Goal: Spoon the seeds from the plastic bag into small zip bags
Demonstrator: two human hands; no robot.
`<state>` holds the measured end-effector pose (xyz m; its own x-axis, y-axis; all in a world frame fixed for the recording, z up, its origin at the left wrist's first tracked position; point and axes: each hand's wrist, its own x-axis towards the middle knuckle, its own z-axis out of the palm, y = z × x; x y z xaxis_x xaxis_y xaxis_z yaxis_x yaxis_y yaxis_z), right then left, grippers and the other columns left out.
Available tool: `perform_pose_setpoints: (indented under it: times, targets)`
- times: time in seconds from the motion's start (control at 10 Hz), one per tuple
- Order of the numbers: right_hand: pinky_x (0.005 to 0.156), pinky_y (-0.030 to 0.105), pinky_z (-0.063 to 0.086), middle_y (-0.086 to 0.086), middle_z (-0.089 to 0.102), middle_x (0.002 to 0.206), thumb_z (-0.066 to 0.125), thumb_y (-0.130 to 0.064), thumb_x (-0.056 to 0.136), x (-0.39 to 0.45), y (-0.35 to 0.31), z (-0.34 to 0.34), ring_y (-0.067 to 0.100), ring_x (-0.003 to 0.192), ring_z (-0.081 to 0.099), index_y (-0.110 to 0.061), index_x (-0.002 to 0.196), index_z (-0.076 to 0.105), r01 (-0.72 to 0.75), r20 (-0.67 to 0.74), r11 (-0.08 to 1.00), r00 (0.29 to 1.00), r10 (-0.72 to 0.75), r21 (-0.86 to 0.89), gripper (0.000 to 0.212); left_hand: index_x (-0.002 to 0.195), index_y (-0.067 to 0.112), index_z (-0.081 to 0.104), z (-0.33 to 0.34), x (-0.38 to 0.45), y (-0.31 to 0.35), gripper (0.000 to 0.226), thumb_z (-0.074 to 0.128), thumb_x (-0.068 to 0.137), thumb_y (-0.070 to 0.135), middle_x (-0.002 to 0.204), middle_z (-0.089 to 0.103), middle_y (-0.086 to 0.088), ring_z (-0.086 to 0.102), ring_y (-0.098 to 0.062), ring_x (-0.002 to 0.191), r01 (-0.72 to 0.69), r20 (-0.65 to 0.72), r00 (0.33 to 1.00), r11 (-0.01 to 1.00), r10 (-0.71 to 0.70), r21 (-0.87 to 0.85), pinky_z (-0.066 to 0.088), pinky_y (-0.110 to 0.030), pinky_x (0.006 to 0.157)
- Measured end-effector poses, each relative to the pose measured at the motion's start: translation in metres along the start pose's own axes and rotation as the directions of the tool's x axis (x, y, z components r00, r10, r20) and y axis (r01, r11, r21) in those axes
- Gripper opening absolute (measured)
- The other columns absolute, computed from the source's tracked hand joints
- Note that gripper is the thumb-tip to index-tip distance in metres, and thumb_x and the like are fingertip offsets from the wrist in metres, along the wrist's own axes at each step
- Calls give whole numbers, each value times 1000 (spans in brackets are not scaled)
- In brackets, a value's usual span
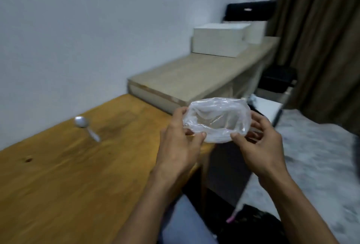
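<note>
Clear plastic makes up the bag [216, 121], and both hands hold it up in the air past the right end of the table [58, 166]. On one side, the left hand [180, 142] pinches the rim with thumb and fingers. The right hand [259, 146] pinches the other side the same way. Pulled between them, the bag's mouth is wide open. I cannot tell what is inside. On the table, well left of the hands, lies a blurry spoon [84, 126]. White boxes [218, 41] sit on a shelf [187, 76] behind.
</note>
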<state>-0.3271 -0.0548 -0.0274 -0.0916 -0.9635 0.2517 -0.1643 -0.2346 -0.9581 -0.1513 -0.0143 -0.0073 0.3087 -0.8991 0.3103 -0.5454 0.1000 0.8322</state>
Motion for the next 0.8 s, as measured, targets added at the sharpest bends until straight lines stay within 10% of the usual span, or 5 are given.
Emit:
perform_pose_setpoints:
  times: [0.1,0.3,0.5,0.8]
  targets:
    - [72,23,53,-21,63,102,76,-4,83,-16,38,-58,-8,78,65,-38,118,57,-128,-166,990,979,117,-58,52,122,35,52,68,-16,9,51,77,81,20,93,71,19,71,1,89,12,169,986,1000,-14,12,60,-32,84]
    - [66,19,47,-2,64,107,75,-9,81,-73,131,-127,6,79,63,-23,131,56,-484,-288,851,861,420,-205,56,120,23,55,167,-80,-25,38,69,84,28,110,70,0,66,-20,102,121,520,831,976,-198,179,45,-20,72]
    - [89,37,56,13,58,131,66,-9,72,-112,184,-141,29,109,63,-21,142,47,-681,-277,685,732,623,-259,73,143,20,41,206,-118,-59,80,80,75,33,133,61,-13,62,-32,117,187,650,616,885,-445,427,54,-35,93]
    - [64,21,47,10,46,145,64,-11,91,-92,180,-118,11,83,57,-27,145,43,-644,-178,700,762,623,-308,60,160,18,18,190,-94,-64,94,75,89,38,156,42,-12,41,-31,143,127,618,664,878,-421,461,44,-39,110]
